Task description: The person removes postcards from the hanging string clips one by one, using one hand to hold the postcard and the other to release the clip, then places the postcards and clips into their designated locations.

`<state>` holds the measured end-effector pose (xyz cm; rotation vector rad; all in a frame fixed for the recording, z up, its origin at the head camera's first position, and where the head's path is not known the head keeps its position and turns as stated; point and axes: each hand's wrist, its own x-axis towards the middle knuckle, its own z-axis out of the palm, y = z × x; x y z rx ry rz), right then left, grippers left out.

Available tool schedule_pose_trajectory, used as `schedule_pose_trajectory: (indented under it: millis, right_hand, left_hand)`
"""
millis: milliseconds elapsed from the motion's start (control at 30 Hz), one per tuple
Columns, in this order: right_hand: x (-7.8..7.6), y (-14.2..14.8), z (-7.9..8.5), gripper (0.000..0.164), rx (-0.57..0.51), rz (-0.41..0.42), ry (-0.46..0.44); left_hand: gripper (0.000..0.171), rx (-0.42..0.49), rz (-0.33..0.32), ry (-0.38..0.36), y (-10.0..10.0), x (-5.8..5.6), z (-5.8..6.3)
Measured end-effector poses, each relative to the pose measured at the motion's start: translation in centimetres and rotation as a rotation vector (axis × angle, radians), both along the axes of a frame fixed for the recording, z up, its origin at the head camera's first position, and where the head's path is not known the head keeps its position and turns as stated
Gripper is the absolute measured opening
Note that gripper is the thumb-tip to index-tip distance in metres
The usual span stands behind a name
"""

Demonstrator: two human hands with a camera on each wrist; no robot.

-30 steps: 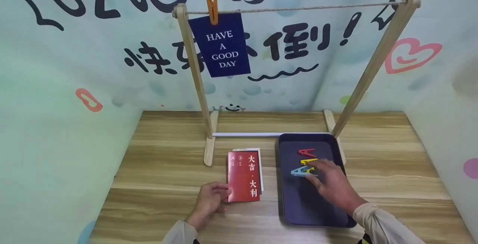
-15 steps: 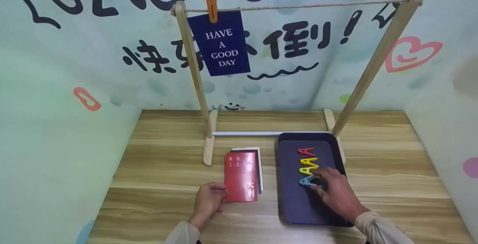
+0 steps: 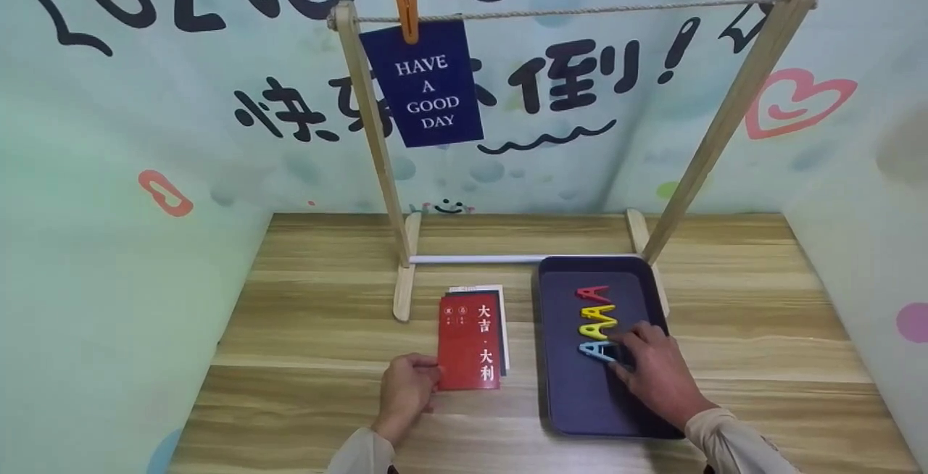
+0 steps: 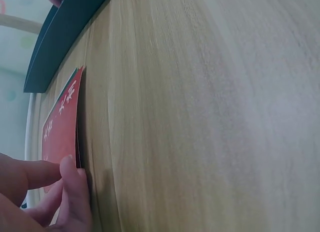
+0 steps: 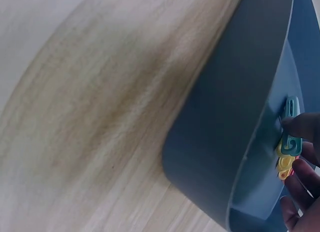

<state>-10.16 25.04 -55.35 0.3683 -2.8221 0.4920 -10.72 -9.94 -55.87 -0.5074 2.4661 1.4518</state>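
My left hand (image 3: 407, 393) pinches the left edge of a red card (image 3: 467, 343) with white Chinese characters. That card lies over a stack whose dark and white cards (image 3: 505, 336) show at the right and top edges. In the left wrist view, thumb and fingertips (image 4: 67, 167) meet at the red card's edge. Over the dark tray (image 3: 580, 416), my right hand (image 3: 656, 369) holds a light-blue clothespin (image 3: 594, 350) between thumb and fingers. Two yellow clothespins (image 3: 598, 312) and a red clothespin (image 3: 593, 293) lie in a row beyond it.
Behind stands a wooden rack (image 3: 732, 119) with a rope (image 3: 580, 10) strung across its top. An orange clothespin (image 3: 407, 6) holds a navy card (image 3: 428, 90) reading "HAVE A GOOD DAY" at the rope's left end. A white rod (image 3: 471, 259) joins the rack's feet.
My right hand has moved slightly toward me in the tray with the blue clothespin, which now lines up below the yellow ones. The left hand keeps its pinch; the red card shifted slightly left.
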Motion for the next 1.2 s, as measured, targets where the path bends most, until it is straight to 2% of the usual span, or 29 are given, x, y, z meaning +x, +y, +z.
schedule_pose_trajectory:
  millis: [233, 700, 933, 1200]
  right_hand:
    - [0.0, 0.0, -0.4, 0.036, 0.000, 0.004, 0.037]
    - [0.2, 0.1, -1.2, 0.039, -0.015, 0.001, 0.072]
    - [0.3, 0.0, -0.9, 0.043, -0.023, 0.007, 0.069]
    - [-0.1, 0.5, -0.1, 0.044, -0.065, 0.060, 0.134]
  left_hand:
    - [0.016, -0.007, -0.023, 0.023, 0.0, 0.2, 0.1]
    - [0.017, 0.014, -0.015, -0.018, 0.0, 0.1, 0.0]
    - [0.020, 0.074, -0.032, -0.047, -0.3, 0.0, 0.2]
    - [0.026, 0.152, -0.071, -0.049, -0.9, -0.1, 0.4]
